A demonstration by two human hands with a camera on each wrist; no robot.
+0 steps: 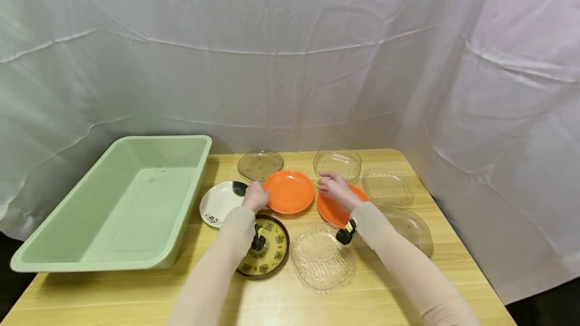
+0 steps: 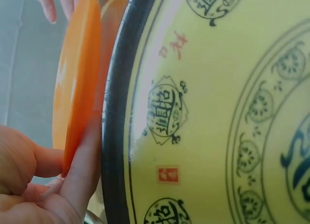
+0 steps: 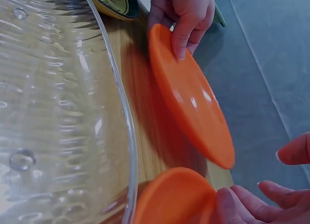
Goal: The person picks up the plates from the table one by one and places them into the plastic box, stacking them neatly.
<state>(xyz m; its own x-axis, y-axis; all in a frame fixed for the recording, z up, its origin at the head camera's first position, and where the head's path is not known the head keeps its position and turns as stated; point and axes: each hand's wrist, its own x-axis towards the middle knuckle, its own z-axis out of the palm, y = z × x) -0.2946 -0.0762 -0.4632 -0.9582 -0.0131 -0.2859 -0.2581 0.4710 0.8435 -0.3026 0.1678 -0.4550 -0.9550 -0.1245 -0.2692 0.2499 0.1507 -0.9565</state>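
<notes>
My left hand (image 1: 256, 196) pinches the near left rim of an orange plate (image 1: 289, 191). In the left wrist view, the thumb and fingers grip that plate's edge (image 2: 77, 88), and the right wrist view shows it lifted off the wood and tilted. My right hand (image 1: 334, 186) is over a second orange plate (image 1: 330, 211), thumb and fingers spread apart. Its fingertips (image 3: 231, 207) overlap that lower plate's rim in the right wrist view. Close below the left wrist sits a yellow patterned dish (image 1: 274, 243) with a dark rim. A white plate (image 1: 219, 205) lies left of the hand.
A large green tub (image 1: 181, 215) stands at the left of the wooden table (image 1: 281, 301). Clear plastic pieces surround the right hand: a ribbed one (image 1: 321, 260) in front, others (image 1: 337, 162) behind and to the right. A smoky clear lid (image 1: 260, 165) lies at the back, before a grey cloth (image 1: 290, 89).
</notes>
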